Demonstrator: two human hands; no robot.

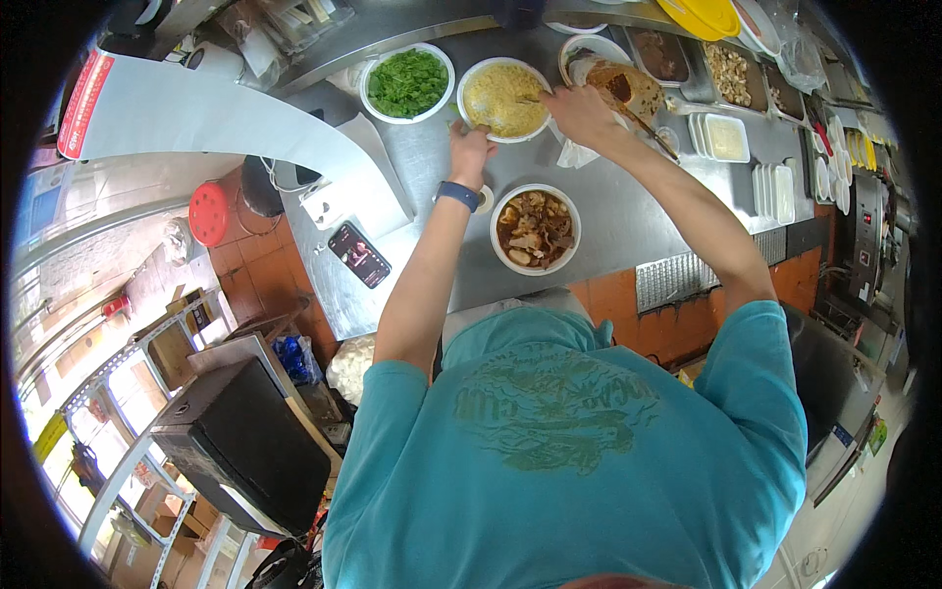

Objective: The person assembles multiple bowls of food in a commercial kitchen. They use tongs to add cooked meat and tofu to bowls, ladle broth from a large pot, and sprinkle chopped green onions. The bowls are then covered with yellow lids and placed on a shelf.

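Note:
A white bowl [460, 101] full of pale yellow minced food, like chopped garlic [500, 95], stands on the steel counter ahead of me. My left hand [472, 152], a dark band at its wrist, has its fingers closed at the near rim of this bowl. Over the right rim, my right hand [581, 114] is closed on the thin handle of a spoon [530, 99]; its head is sunk in the mince. Nearer my body sits a white bowl [495, 239] of meat pieces in dark red broth [535, 232].
Chopped greens [407, 82] fill another bowl at left. A phone [359, 255] lies near the counter's left edge, below a curved white panel [285, 123]. To the right are a chili-stained bowl [628, 88], white trays [726, 138] and metal food bins [734, 74].

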